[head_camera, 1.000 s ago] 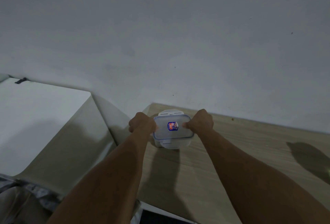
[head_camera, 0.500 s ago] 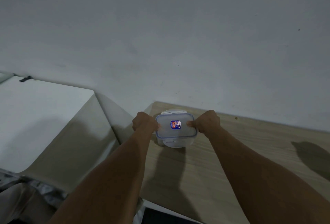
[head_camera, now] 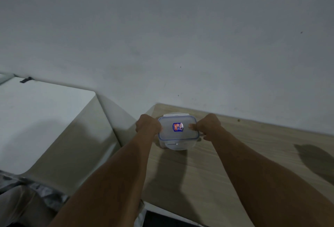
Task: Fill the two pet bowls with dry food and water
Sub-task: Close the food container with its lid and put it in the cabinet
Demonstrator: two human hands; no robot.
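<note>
A clear plastic container (head_camera: 178, 136) with a blue-rimmed lid and a small red and blue sticker stands at the far left corner of the wooden table (head_camera: 244, 163). My left hand (head_camera: 148, 125) grips its left side. My right hand (head_camera: 207, 126) grips its right side, thumb resting on the lid. The far lid flap sticks out behind. What is inside the container cannot be made out. No pet bowls are in view.
A white cabinet or appliance top (head_camera: 36, 123) stands to the left, separated from the table by a gap. A plain grey wall (head_camera: 162, 36) rises right behind both. A dark shadow (head_camera: 314, 158) lies on the table's right part.
Both hands stay on the container's sides. The view has shifted slightly; the right thumb now lies further onto the lid.
</note>
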